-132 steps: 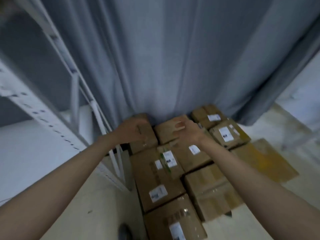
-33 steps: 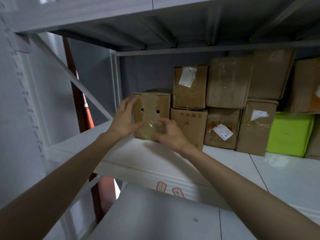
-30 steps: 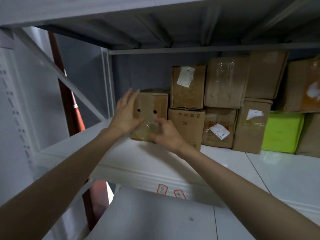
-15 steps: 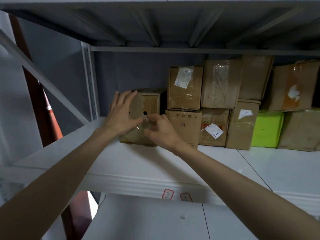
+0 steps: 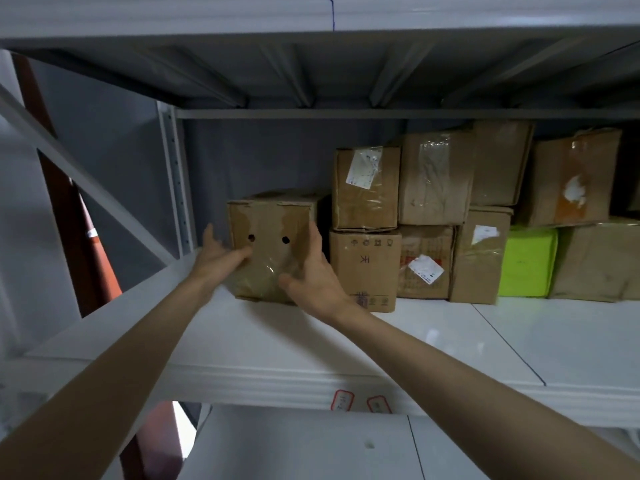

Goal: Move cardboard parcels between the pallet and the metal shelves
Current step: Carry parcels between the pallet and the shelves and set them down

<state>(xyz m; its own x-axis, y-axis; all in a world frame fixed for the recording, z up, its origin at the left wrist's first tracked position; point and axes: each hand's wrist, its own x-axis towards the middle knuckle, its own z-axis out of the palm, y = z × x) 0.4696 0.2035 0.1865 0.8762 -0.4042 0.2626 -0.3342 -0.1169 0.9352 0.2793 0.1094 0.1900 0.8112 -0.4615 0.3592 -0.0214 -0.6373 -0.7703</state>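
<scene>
Fingers [image 5: 313,237] of the right hand [image 5: 311,271] lie nearly straight along the right front edge of the two-holed parcel [image 5: 272,244], thumb spread low across its taped face; nothing is pinched. Fingers of the left hand [image 5: 218,252] are likewise extended, flat against the box's lower left corner, so the parcel sits framed between two opened palms rather than clasped. This parcel stands upright on the white shelf [image 5: 346,337], near its left end, its holed face turned toward the camera and slightly angled left. It looks roughly cubic, so I cannot tell a long axis. Just right of it, with a narrow dark gap between, is a printed carton [image 5: 365,268] bearing a labelled carton [image 5: 367,187] on top. Further right come more stacked brown boxes [image 5: 436,174] and a bright green package [image 5: 528,261]. Left of the parcel rises a perforated grey upright [image 5: 173,174], crossed by a diagonal brace [image 5: 83,178]. Above, the upper shelf's ribbed underside [image 5: 311,77] hangs over everything.
</scene>
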